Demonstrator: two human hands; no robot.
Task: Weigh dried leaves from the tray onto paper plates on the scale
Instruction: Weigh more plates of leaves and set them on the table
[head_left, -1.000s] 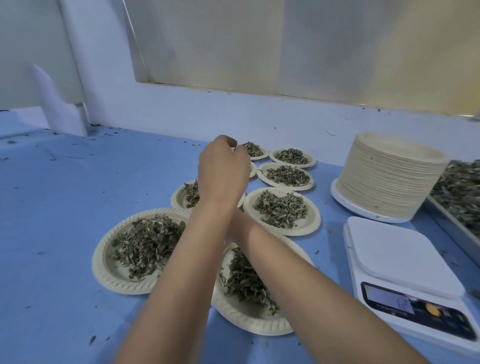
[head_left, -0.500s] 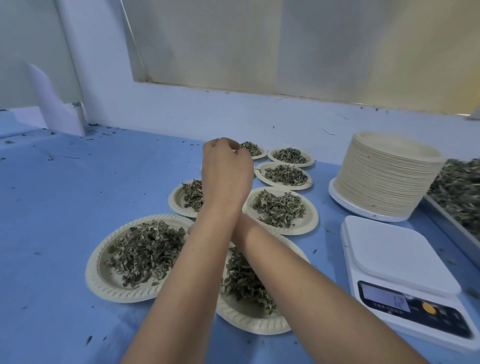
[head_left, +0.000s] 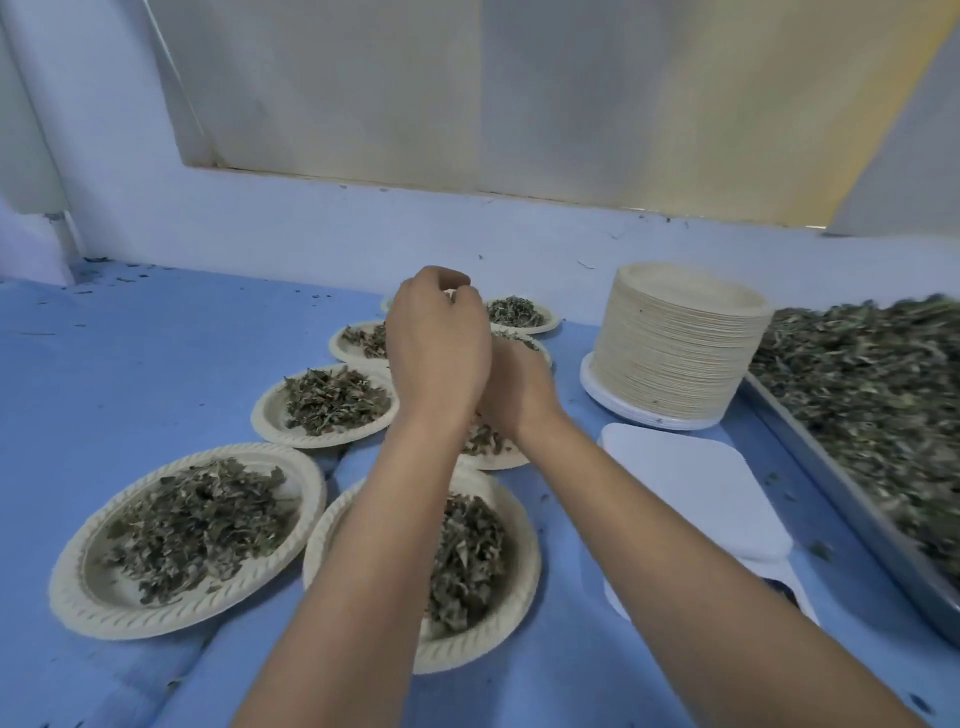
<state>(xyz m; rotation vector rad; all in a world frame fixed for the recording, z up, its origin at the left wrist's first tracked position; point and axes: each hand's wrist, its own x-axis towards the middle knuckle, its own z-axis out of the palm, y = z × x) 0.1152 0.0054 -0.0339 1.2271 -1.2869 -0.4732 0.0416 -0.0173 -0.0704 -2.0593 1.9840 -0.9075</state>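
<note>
Filled plates (head_left: 332, 408) left; scale (head_left: 693, 486) bare.

Left forearm (head_left: 374, 545), right forearm (head_left: 675, 545): both bare along whole visible length, wrist to frame edge. Left grip (head_left: 436, 358) and right grip (head_left: 519, 400) bare too. Wrists slim. Nails hidden or blurred, not describable.

2 bare forearms stretch forward, nearly touching at the wrists. The left hand (head_left: 436, 358) is knuckles-up with fingers curled; the right hand (head_left: 522, 397) is tucked beside it, fingers hidden.
</note>
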